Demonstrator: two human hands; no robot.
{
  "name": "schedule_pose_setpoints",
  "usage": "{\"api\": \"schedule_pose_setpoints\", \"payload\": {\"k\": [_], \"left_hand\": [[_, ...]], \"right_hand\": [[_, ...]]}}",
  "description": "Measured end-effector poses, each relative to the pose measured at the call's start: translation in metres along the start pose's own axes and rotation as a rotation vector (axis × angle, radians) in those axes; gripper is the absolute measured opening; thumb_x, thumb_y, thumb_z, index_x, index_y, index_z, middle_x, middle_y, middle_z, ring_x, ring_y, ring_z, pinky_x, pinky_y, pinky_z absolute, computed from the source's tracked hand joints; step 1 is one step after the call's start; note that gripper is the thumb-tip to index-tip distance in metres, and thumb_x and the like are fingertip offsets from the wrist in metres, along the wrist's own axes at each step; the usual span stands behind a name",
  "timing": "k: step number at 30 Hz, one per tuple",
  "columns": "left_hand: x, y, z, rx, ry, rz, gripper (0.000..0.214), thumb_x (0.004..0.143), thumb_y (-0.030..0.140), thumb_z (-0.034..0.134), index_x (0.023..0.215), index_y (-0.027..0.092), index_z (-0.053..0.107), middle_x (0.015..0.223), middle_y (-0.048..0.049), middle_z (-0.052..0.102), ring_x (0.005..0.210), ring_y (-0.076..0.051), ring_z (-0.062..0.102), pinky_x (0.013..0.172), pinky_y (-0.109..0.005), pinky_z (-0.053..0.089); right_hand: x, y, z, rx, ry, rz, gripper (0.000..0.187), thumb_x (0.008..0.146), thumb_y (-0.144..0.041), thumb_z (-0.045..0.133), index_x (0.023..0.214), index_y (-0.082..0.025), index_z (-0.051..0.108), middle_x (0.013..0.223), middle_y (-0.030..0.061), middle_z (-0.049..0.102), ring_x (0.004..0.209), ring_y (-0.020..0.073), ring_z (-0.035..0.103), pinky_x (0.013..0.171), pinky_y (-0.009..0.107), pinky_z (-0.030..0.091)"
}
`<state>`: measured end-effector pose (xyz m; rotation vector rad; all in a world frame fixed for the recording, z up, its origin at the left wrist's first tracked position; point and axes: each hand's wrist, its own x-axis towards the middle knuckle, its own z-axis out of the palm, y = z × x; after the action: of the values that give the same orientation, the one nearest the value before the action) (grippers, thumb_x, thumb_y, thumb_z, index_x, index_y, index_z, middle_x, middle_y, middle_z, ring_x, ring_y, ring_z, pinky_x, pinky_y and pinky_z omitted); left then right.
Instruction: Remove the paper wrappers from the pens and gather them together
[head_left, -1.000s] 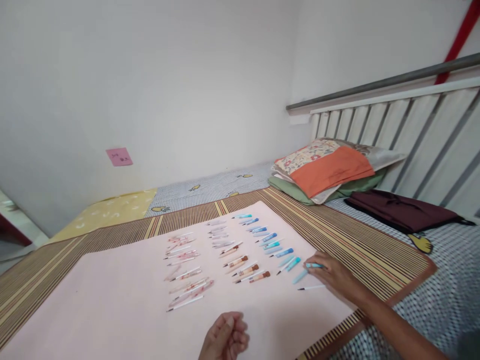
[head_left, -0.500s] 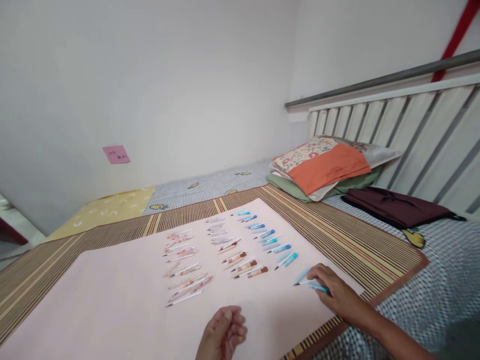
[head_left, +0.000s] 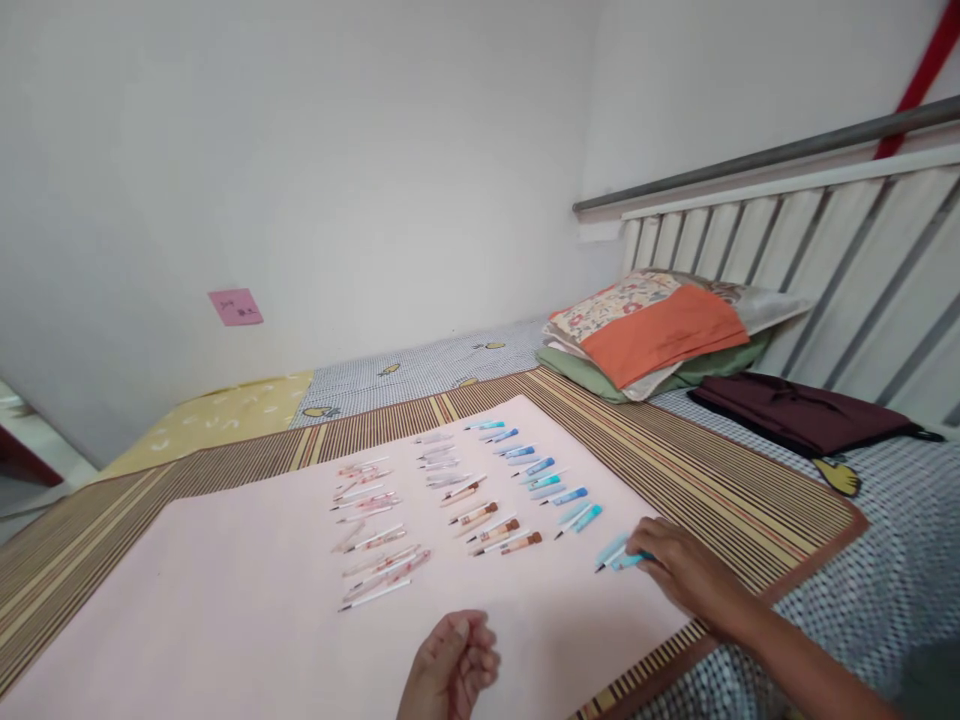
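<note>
Nearest, the left hand (head_left: 451, 660) is loosely curled with nothing visible in it, while the right hand (head_left: 667, 560) pinches a light-blue pen barrel (head_left: 625, 563) on the pink sheet (head_left: 247, 600), best kept parallel to the black-tipped refill (head_left: 609, 561) beside it, clear of the blue pens (head_left: 574, 496) beyond.

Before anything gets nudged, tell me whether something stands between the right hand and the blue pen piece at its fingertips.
Nothing visible does: the right hand has its fingers on the blue pen piece. The dark-tipped refill lies beside that piece, not between.
</note>
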<state>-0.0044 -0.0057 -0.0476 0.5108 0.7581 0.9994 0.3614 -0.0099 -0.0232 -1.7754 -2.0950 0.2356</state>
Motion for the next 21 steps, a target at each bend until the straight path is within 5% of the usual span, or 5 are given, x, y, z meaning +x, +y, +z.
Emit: {"api": "schedule_pose_setpoints", "payload": {"k": [12,18,21], "left_hand": [[0.003,-0.004,-0.008,-0.023,-0.034,-0.014,0.033,0.068,0.036,0.085,0.084,0.01,0.075,0.073,-0.0085,0.069,0.061,-0.014,0.061,0.056,-0.024,0.045],[0.004,-0.005,-0.01,-0.032,-0.045,-0.029,0.033,0.069,0.036,0.085,0.086,0.009,0.075,0.073,-0.0081,0.069,0.06,-0.014,0.061,0.056,-0.024,0.045],[0.005,-0.006,-0.011,-0.038,-0.054,-0.031,0.033,0.069,0.036,0.084,0.086,0.009,0.076,0.073,-0.0081,0.07,0.06,-0.013,0.062,0.056,-0.023,0.045]], "right_hand": [[0.011,-0.01,0.007,0.08,0.034,-0.032,0.024,0.08,-0.01,0.049,0.094,-0.024,0.063,0.096,0.0062,0.063,0.091,0.023,0.059,0.079,0.032,0.044],[0.016,-0.006,0.001,-0.065,-0.066,0.005,0.021,0.079,-0.008,0.046,0.077,-0.023,0.06,0.086,0.0035,0.061,0.083,0.021,0.059,0.072,0.029,0.042],[0.023,-0.007,0.005,-0.069,-0.044,-0.027,0.023,0.08,-0.007,0.045,0.084,-0.023,0.061,0.09,0.0039,0.061,0.086,0.0212,0.059,0.076,0.03,0.043]]}}
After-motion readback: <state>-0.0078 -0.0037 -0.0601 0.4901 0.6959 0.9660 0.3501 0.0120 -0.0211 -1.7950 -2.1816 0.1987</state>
